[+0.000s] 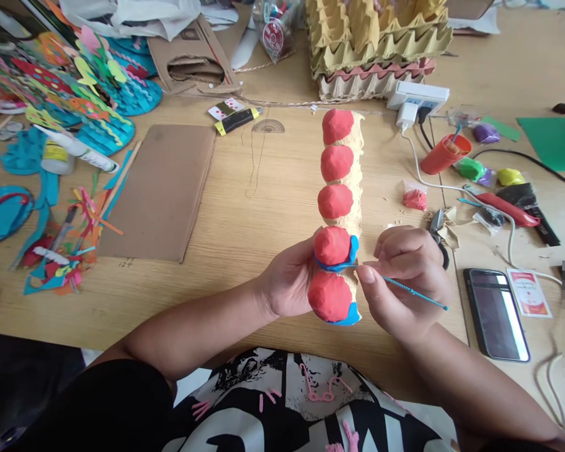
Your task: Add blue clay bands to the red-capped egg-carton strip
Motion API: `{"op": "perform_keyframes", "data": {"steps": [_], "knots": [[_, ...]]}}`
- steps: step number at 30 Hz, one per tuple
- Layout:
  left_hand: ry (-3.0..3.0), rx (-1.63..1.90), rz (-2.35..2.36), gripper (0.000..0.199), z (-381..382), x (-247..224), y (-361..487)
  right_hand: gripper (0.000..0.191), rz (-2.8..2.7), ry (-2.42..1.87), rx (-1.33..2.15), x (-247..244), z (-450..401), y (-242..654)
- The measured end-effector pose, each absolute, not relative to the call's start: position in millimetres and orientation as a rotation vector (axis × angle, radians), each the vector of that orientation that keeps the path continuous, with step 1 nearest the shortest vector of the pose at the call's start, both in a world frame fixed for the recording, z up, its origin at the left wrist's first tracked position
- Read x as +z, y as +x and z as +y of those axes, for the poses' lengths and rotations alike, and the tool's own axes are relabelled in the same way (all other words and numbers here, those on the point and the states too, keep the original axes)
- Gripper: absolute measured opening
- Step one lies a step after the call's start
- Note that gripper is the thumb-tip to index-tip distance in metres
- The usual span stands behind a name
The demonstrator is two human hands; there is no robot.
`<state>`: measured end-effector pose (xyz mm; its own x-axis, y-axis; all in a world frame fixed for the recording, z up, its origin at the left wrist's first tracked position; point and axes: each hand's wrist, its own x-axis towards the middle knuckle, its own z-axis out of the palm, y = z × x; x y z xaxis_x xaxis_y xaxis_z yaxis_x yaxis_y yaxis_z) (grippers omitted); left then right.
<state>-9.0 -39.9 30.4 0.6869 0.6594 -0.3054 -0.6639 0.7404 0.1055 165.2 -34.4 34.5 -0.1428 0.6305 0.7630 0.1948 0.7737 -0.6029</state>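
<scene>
A strip of egg carton (356, 169) runs lengthwise in front of me, its several bumps covered in red clay (336, 163). Blue clay (341, 265) lines the edge around the two nearest bumps. My left hand (289, 276) grips the strip from the left near its lower end, with the fingers partly hidden behind it. In a pinch of thumb and fingers, my right hand (402, 282) holds a thin blue modelling tool (412, 290). The tool's tip meets the blue clay between the two nearest bumps.
A cardboard sheet (157, 191) lies left, beside colourful paper crafts (94, 88). Egg trays (376, 44) are stacked at the back near a power strip (419, 97). On the right are an orange cup (445, 154), clay packets, pliers (437, 232) and a phone (496, 314).
</scene>
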Motion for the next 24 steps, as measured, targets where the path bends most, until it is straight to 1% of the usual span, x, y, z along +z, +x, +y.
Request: {"op": "perform_keyframes", "data": {"steps": [4,7,9,13,20,24], "knots": [[0.007,0.732,0.353,0.023,-40.7,28.2,-10.4,0.013,-1.724,-0.62,0.525,36.7,-34.2,165.9],[0.009,0.709,0.333,0.025,-41.4,28.9,-10.4,0.013,-1.719,-0.623,0.506,37.1,-34.0,166.6],[-0.012,0.698,0.341,0.024,-41.6,30.1,-10.3,0.015,-1.713,-0.648,0.48,36.3,-33.6,166.8],[0.005,0.712,0.341,0.015,-42.8,31.3,-10.3,0.02,-1.719,-0.647,0.395,34.3,-33.3,166.7],[-0.021,0.706,0.302,0.022,-45.0,31.9,-7.8,0.018,-1.702,-0.679,0.368,37.1,-35.1,164.9],[-0.031,0.707,0.309,0.018,-45.0,34.2,-7.8,0.018,-1.687,-0.672,0.445,39.0,-36.0,164.5]]}}
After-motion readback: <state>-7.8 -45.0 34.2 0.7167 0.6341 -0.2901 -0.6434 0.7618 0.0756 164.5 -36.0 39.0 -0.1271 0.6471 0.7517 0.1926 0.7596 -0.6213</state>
